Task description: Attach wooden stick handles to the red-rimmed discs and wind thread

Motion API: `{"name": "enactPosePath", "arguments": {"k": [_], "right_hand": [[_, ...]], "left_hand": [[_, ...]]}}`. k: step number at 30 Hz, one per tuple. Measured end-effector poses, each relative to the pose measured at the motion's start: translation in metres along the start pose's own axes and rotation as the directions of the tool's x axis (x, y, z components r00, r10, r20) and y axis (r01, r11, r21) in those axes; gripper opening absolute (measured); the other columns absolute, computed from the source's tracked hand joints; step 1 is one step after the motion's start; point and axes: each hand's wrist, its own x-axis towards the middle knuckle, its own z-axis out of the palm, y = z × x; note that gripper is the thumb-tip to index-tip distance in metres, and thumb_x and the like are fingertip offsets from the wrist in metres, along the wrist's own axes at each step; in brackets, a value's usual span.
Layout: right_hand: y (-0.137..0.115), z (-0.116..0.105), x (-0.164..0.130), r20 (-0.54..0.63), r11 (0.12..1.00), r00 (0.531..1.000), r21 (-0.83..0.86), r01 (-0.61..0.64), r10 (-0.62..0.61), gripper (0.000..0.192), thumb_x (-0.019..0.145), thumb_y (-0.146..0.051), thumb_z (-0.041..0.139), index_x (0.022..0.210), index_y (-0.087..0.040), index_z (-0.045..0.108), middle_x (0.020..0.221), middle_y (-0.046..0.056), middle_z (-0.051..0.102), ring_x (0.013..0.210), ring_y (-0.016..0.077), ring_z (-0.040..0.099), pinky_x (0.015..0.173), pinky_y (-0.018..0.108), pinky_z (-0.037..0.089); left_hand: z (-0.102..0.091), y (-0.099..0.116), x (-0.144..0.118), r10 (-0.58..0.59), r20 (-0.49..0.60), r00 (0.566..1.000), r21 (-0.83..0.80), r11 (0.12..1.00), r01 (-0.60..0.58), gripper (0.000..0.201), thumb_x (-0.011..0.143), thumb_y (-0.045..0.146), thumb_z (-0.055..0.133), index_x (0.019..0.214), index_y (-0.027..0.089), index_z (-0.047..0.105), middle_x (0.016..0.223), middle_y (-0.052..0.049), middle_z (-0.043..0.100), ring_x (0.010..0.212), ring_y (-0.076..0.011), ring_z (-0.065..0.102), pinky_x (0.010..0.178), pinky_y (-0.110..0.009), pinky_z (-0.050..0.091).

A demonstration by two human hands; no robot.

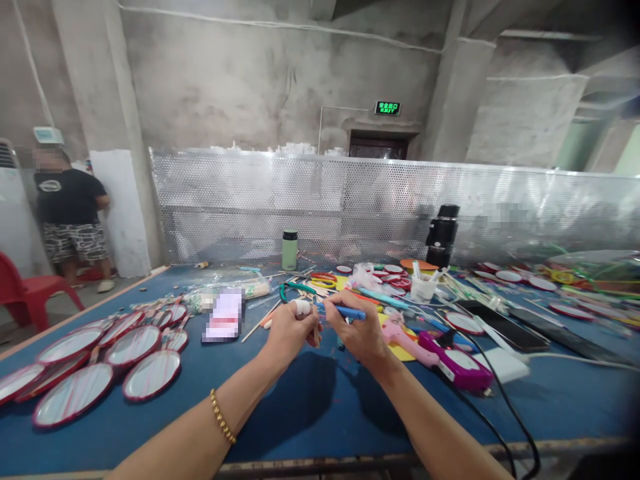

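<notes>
My left hand (294,328) is closed in a pinch, with white tape or a cover around one finger. Between its fingertips is a small thin piece, too small to make out. Just right of it, my right hand (361,328) grips a blue pen-shaped tool (353,312), its tip pointing left at the left hand's fingertips. Both hands are above the blue table (280,433). Green-handled scissors (296,289) lie just beyond the left hand. A pink-handled tool (407,341) lies right of the right hand, touching a purple device (457,363).
Several red-rimmed round discs (150,375) cover the left side, near a phone-like card (225,315). Behind stand a green bottle (289,251), a black flask (442,237) and a white cup (423,288). Black cables (500,387) cross the right. A person (73,193) stands far left.
</notes>
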Motion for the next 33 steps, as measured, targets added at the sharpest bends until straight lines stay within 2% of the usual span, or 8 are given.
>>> {"name": "enactPosePath", "arguments": {"k": [8, 13, 21, 33], "right_hand": [[0.0008, 0.0004, 0.0003, 0.007, 1.0, 1.0, -0.013, 0.005, -0.005, 0.018, 0.09, -0.023, 0.055, 0.073, -0.02, 0.062, 0.064, -0.001, 0.06, 0.057, 0.0117, 0.052, 0.058, 0.025, 0.042], [0.0019, -0.0007, 0.0017, -0.066, 1.0, 0.998, -0.009, 0.006, -0.007, 0.02, 0.09, -0.024, 0.055, 0.071, -0.02, 0.06, 0.064, -0.001, 0.06, 0.058, 0.0123, 0.052, 0.058, 0.025, 0.043], [0.0018, -0.0005, 0.0009, -0.018, 1.0, 1.0, -0.002, 0.001, -0.001, 0.019, 0.09, -0.023, 0.055, 0.072, -0.02, 0.06, 0.064, -0.001, 0.06, 0.056, 0.0117, 0.051, 0.057, 0.024, 0.042], [0.0039, -0.0002, 0.0001, -0.02, 1.0, 1.0, -0.016, -0.019, 0.019, 0.019, 0.089, -0.023, 0.055, 0.071, -0.02, 0.06, 0.063, -0.001, 0.059, 0.055, 0.0115, 0.05, 0.054, 0.024, 0.041]], "left_hand": [[-0.0001, 0.0001, -0.0004, -0.002, 0.003, 1.0, -0.006, 1.0, 0.002, 0.02, 0.074, 0.029, 0.061, 0.058, 0.016, 0.058, 0.047, -0.001, 0.061, 0.041, -0.0126, 0.058, 0.047, -0.023, 0.048], [0.0001, 0.0, -0.0007, -0.009, -0.002, 1.0, -0.014, 1.0, 0.009, 0.025, 0.076, 0.035, 0.063, 0.059, 0.016, 0.058, 0.05, -0.002, 0.063, 0.041, -0.0124, 0.058, 0.048, -0.023, 0.048], [-0.0005, 0.0008, -0.0001, -0.001, 0.004, 1.0, -0.005, 1.0, 0.001, 0.027, 0.076, 0.036, 0.063, 0.057, 0.016, 0.059, 0.047, -0.002, 0.062, 0.041, -0.0129, 0.058, 0.047, -0.023, 0.048], [-0.0003, 0.0004, -0.0003, 0.004, 0.0, 1.0, -0.001, 1.0, -0.004, 0.023, 0.076, 0.031, 0.062, 0.059, 0.016, 0.062, 0.047, -0.002, 0.062, 0.042, -0.013, 0.058, 0.047, -0.022, 0.048]]}}
